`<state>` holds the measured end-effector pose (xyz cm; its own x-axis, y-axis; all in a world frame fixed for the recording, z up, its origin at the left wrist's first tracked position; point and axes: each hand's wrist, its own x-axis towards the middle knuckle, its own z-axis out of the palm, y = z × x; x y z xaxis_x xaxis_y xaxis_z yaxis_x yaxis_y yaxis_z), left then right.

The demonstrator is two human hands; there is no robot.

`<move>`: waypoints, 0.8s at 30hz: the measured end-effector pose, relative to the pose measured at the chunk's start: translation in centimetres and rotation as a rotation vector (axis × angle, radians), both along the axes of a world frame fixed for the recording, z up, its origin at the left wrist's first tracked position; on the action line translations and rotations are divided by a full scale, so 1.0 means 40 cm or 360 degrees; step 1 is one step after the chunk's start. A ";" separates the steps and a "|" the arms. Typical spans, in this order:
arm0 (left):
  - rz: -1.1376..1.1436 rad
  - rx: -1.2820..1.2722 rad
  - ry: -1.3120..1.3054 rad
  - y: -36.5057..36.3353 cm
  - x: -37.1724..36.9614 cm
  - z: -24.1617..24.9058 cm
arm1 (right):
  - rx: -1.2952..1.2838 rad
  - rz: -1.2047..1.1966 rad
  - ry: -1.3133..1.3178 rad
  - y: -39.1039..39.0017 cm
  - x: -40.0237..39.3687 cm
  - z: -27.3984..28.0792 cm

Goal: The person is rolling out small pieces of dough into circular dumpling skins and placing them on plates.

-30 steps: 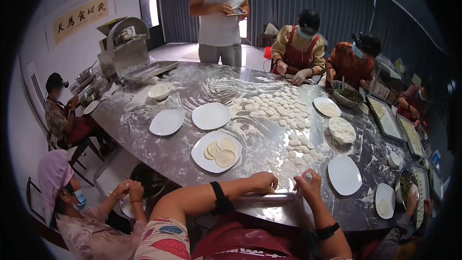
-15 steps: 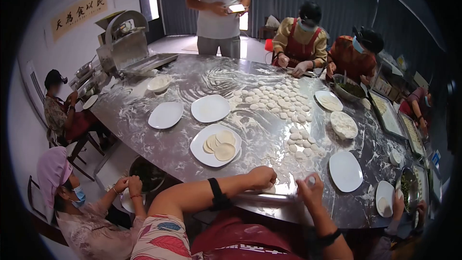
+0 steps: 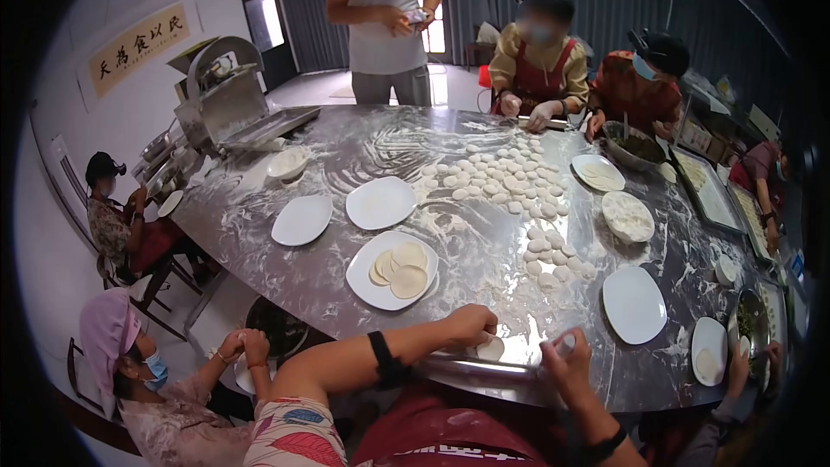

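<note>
My left hand [image 3: 473, 325] is closed at the near edge of the metal table [image 3: 285, 294], its curled fingertips at the rim of a small round dough disc [image 3: 490, 348]. To the right, my right hand [image 3: 566, 361] is closed around something with a pale rounded end, too blurred to name. Beyond my left hand, a white plate [image 3: 364, 288] holds several thin dough rounds [image 3: 408, 281]. Flattened dough pieces [image 3: 545, 257] lie on the floured surface ahead of my hands.
Empty white plates [image 3: 634, 306] stand right and farther left. A flour bowl [image 3: 627, 217] is at right, a dough machine [image 3: 226, 91] at back left. People sit or stand around the table; a co-worker's hand [image 3: 737, 369] is beside a small plate [image 3: 709, 351] at right.
The view has shifted slightly, so the plates appear farther right. More of the dough disc shows below my left hand. Across the table, a co-worker's head has lifted.
</note>
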<state>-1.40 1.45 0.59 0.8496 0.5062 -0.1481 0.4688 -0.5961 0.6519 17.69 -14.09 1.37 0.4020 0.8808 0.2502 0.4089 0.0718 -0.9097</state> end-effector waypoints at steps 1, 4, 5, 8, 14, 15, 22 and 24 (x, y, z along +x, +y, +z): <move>0.0086 -0.0230 -0.0009 0.005 0.001 0.000 | -0.0010 0.0029 0.0096 -0.014 0.002 -0.009; 0.0204 -0.0451 0.0042 -0.006 -0.003 0.017 | 0.0114 0.0055 -0.0037 0.066 0.013 -0.011; 0.0142 -0.0214 0.0083 -0.012 0.010 0.022 | 0.0143 0.0076 -0.0073 0.104 0.018 0.002; 0.0092 0.0076 0.0144 -0.015 0.045 0.025 | 0.0038 0.0102 -0.0040 0.179 0.022 0.008; -0.0011 0.0094 0.0125 -0.003 0.037 -0.002 | 0.0014 0.0036 -0.0030 0.007 0.006 0.003; -0.0012 -0.0006 0.0081 0.003 0.029 -0.010 | -0.0001 0.0045 0.0028 -0.010 0.003 -0.003; 0.0021 0.0089 0.0148 -0.025 0.045 0.011 | 0.0000 0.0022 -0.0120 0.141 0.016 0.017; -0.0027 0.0020 0.0139 -0.023 0.049 0.021 | 0.0026 0.0014 -0.0142 0.124 0.022 0.003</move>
<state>0.54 0.55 1.44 0.8422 0.4942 -0.2157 0.5132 -0.6120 0.6017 18.56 -9.12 1.50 0.3699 0.8796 0.2992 0.4874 0.0904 -0.8685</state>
